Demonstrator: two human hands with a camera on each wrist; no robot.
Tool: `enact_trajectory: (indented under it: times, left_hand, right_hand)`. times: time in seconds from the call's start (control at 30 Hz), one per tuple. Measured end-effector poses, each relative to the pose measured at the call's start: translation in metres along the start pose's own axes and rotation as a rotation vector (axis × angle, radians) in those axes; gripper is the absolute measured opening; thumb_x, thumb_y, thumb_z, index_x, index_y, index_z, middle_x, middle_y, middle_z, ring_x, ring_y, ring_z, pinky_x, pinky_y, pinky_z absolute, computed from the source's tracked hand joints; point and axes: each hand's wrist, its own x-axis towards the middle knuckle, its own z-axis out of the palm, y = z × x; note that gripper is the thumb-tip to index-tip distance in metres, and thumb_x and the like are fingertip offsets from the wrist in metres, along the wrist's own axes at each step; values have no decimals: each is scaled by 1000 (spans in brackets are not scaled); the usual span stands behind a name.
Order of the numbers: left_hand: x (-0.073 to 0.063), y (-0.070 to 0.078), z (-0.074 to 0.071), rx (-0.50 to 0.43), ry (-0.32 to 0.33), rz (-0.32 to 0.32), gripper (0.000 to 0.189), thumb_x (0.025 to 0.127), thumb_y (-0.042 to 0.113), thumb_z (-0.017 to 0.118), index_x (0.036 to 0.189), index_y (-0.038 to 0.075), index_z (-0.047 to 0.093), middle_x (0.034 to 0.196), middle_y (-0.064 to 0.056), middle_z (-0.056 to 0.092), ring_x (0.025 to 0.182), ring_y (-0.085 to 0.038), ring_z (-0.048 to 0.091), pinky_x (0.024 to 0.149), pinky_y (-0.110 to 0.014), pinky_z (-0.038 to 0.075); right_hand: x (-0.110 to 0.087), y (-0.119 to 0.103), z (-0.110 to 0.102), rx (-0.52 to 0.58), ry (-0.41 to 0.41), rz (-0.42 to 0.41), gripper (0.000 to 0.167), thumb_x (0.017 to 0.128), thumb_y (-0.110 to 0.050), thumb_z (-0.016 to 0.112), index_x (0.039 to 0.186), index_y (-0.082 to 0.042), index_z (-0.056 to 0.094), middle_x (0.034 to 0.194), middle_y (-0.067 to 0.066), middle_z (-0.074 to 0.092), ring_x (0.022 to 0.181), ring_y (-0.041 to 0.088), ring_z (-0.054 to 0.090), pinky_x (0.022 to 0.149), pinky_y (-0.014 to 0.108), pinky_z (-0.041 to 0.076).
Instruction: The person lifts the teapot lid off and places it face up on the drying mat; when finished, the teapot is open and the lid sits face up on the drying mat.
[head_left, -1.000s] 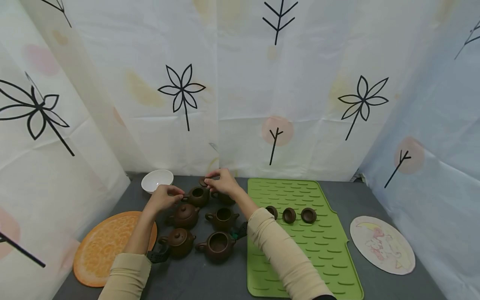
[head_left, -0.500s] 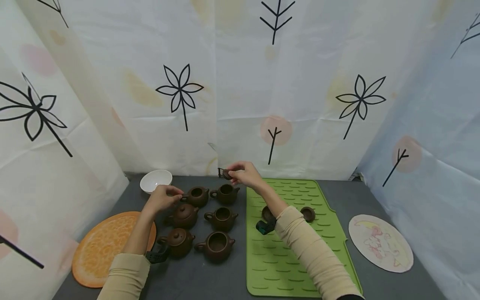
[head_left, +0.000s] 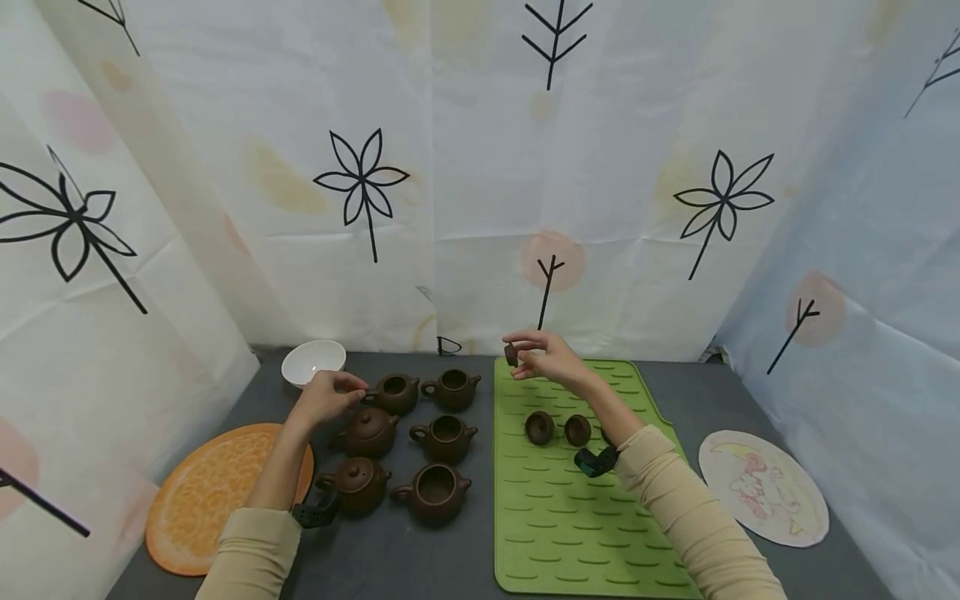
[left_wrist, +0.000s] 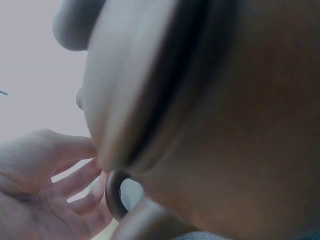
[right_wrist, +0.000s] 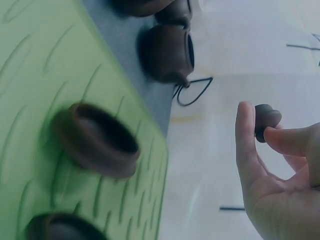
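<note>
My left hand [head_left: 325, 402] pinches the handle of a lidless brown teapot [head_left: 397, 394] at the back left of the group. In the left wrist view, a lidded teapot [left_wrist: 235, 150] fills the foreground and the fingers lie beyond it. My right hand [head_left: 553, 361] pinches a small brown teapot lid [right_wrist: 267, 120] between thumb and fingers, raised above the far end of the green mat [head_left: 570, 533]. Two upturned lids, one at left [head_left: 539, 427] and one beside it [head_left: 577, 430], rest on the mat. Another lid is mostly hidden by the right wrist.
Two lidded teapots, one nearer [head_left: 360, 486] and one farther [head_left: 371, 432], stand left. Three open ones, front [head_left: 437, 493], middle [head_left: 444, 437] and back [head_left: 454, 388], stand right of them. Around lie a white bowl [head_left: 313, 362], an orange round mat [head_left: 195, 500] and a pale disc [head_left: 765, 487].
My right hand has moved right, away from the back-left teapot, carrying the lid over the green mat and turning it on edge. The left hand stays at the teapot's handle.
</note>
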Motion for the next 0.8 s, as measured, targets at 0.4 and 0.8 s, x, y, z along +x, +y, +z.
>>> enact_trajectory:
  times: [0.4,0.8]
  left_hand:
    - [-1,2,0,-11,8,17,19,103,5,70,114,-8,78,108,-28,78,77,-23,73,66,-33,59]
    - [-1,3,0,3,7,11,19,103,5,70,114,-7,78,108,-28,78,77,-23,72,66,-32,57]
  right_hand:
    - [-21,34,-25,65,-54,53,49,113,-9,58,157,7,45,164,36,42,129,52,67,112,59,56]
    - [-26,58,-31,-39,-75,88,52,109,2,59,157,14,42,162,44,37,116,34,78,105,51,62]
